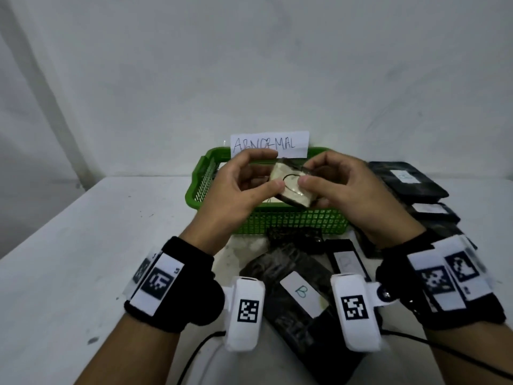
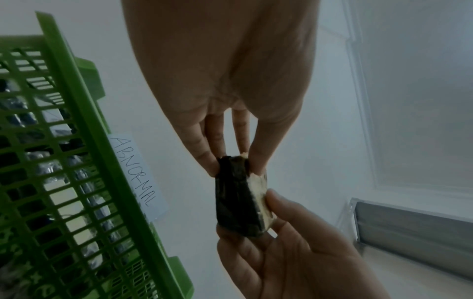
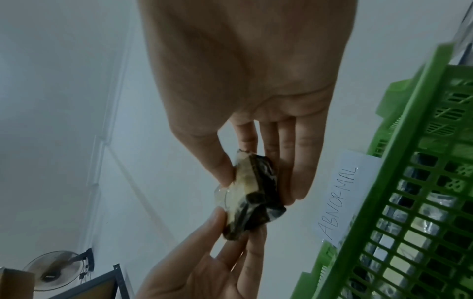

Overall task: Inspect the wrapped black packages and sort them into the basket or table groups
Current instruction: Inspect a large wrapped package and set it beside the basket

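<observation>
A small wrapped black package (image 1: 291, 186) with a pale label face is held up between both hands over the green basket (image 1: 277, 220). My left hand (image 1: 258, 179) pinches its left end between thumb and fingers. My right hand (image 1: 316, 179) pinches the right end. In the left wrist view the package (image 2: 235, 198) shows its black side and a cream edge, with my left hand (image 2: 230, 161) at its top. In the right wrist view my right hand (image 3: 256, 176) pinches the package (image 3: 253, 194).
A paper sign reading ABNORMAL (image 1: 269, 144) stands on the basket's far rim. Several black packages with white labels lie on the white table (image 1: 83, 245): a pile at the right (image 1: 408, 179) and more in front of the basket (image 1: 297, 290). A wall is close behind.
</observation>
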Available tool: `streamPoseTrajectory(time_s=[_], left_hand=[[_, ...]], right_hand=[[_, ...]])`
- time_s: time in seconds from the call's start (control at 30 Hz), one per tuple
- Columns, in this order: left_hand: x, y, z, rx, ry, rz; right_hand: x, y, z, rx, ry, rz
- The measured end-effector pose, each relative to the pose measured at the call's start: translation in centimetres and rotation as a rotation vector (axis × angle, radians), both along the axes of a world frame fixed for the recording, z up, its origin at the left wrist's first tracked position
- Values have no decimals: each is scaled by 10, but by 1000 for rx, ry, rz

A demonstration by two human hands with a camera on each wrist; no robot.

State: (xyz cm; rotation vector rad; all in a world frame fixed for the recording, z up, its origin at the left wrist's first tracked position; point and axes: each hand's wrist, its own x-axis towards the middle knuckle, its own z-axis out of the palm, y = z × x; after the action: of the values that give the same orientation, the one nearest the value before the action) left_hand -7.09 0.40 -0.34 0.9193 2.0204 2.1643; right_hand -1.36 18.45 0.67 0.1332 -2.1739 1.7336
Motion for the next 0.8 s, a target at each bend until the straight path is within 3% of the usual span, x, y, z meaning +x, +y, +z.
streamPoseTrajectory(time_s=[0.23,0.43,0.63,0.8], left_hand=[[11,8,5,19,-13,-1],[4,-6,3,-61,-49,-44],[0,-2,1,-104,39,30],[0,-2,-1,-96,54,50]], right_hand=[[8,-1,6,-183,-63,44],[13,-6,9,-94,-50,90],[4,-12,-1,38,65,-50],[4,-11,-4,34,73,-61]])
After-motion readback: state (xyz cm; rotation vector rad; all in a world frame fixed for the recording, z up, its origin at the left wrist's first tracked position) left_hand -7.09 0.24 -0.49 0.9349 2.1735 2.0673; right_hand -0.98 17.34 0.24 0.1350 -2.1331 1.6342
